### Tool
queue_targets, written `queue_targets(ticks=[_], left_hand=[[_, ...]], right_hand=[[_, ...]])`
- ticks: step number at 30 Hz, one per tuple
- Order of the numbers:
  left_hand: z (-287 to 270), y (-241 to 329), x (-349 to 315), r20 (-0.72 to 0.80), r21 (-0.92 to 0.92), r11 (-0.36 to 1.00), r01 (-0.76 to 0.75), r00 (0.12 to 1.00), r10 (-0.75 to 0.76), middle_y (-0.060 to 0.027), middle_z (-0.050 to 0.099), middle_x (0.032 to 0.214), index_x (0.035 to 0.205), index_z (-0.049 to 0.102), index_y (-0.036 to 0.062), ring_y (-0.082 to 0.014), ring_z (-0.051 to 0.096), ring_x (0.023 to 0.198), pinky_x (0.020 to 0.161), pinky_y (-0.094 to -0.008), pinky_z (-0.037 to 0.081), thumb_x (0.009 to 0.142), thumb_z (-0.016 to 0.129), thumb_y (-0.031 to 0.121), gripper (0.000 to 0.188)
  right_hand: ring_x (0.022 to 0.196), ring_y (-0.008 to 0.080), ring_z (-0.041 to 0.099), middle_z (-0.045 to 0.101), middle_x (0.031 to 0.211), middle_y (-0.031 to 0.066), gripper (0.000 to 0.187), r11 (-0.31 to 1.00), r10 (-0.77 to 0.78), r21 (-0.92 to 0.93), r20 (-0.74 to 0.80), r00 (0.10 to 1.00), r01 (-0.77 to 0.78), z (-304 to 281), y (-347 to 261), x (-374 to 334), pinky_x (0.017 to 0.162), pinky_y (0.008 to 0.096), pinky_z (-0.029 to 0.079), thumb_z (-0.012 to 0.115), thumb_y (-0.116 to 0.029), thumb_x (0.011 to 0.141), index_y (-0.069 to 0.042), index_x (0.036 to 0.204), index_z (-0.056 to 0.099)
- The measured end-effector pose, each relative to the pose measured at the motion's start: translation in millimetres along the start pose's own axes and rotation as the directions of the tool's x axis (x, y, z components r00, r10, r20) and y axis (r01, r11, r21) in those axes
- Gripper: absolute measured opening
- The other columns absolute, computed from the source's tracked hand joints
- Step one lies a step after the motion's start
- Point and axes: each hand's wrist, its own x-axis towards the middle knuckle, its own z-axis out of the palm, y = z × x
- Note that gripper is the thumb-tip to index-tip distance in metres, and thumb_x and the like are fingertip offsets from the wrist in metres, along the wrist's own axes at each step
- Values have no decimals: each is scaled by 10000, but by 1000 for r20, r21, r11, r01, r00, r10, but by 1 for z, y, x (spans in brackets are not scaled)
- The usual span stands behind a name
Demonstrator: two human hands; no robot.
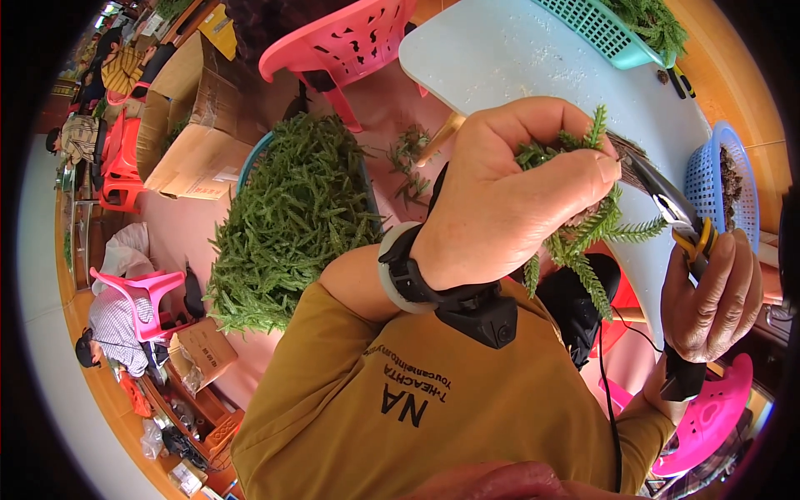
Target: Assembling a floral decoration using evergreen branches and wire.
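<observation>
My left hand [521, 196] is closed around a bunch of green feathery sprigs [593, 275], its thumb pressed against the curled fingers. Several leafy tips hang below the hand, and one sticks up above it. My right hand [712, 296] grips the handles of a pair of long-nosed pliers [671, 200], dark in the jaws and yellow and black at the handles. The jaws reach toward the brown stems at the bunch, beside my left thumb. Whether they touch the stems I cannot tell. The fingers inside the left fist are partly hidden by leaves.
A tub heaped with green sprigs [292, 217] stands at the left. Ahead is a pale table [500, 58] carrying a green basket [604, 29] and a blue basket [704, 175]. Pink chairs [350, 46], a cardboard box [196, 137] and seated people surround the spot.
</observation>
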Motion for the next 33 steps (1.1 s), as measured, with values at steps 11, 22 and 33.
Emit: queue_targets(ticks=[11, 22, 33], left_hand=[[-3, -17, 7, -63, 286, 866, -410, 894, 444, -1, 548, 649, 781, 574, -8, -45, 471, 528, 454, -190, 345, 767, 607, 11, 40], [-25, -18, 24, 647, 588, -364, -722, 150, 747, -28, 516, 698, 768, 599, 33, -155, 445, 478, 450, -276, 330, 553, 657, 56, 224], [-26, -17, 12, 714, 585, -356, -729, 254, 653, -99, 564, 806, 874, 615, -25, -196, 523, 599, 506, -277, 413, 669, 651, -23, 209]], right_hand=[[925, 275, 575, 574, 1030, 188, 567, 589, 367, 623, 362, 857, -515, -12, -13, 3, 780, 325, 467, 728, -44, 608, 91, 1118, 522], [913, 195, 571, 593, 1013, 149, 672, -575, 94, 487, 838, 538, -658, -25, -6, 9, 837, 267, 403, 741, -92, 498, 109, 1106, 539], [880, 190, 580, 610, 962, 149, 652, -534, 86, 459, 865, 495, -710, -26, -10, 13, 808, 261, 415, 720, -83, 503, 103, 1104, 549]])
